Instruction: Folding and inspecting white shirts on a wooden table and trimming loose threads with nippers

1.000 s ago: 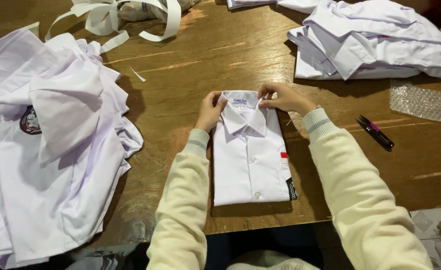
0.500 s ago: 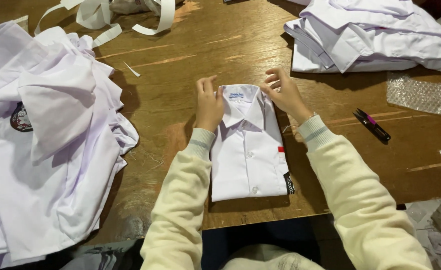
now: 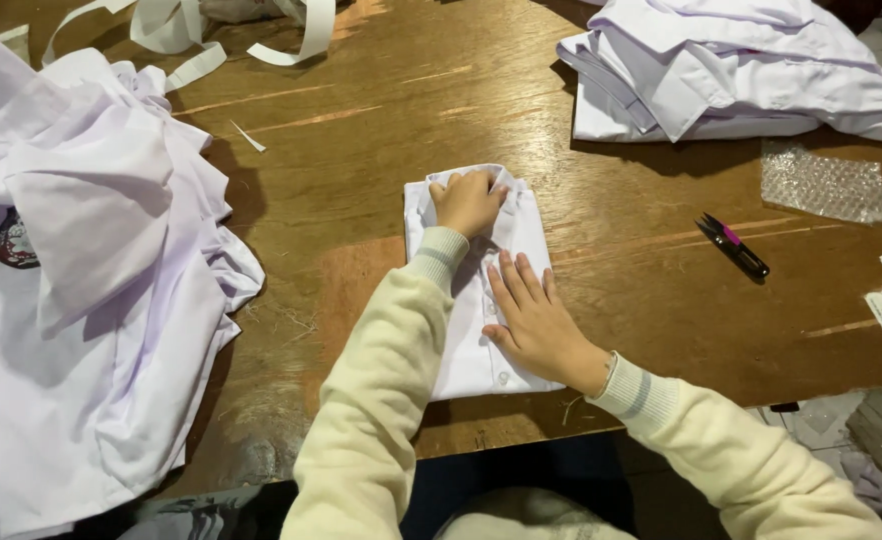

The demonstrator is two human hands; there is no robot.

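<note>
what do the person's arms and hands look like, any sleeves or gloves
Both arms wear long, cream-coloured knit sleeves with ribbed cuffs carrying a grey stripe. The left hand and right hand are bare: no gloves, and no rings or watch visible.

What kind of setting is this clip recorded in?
Most likely a garment finishing or packing workshop. Both hands press a folded white shirt on a worn wooden table, with piles of white shirts alongside, a thread snipper and loose paper strips.
</note>
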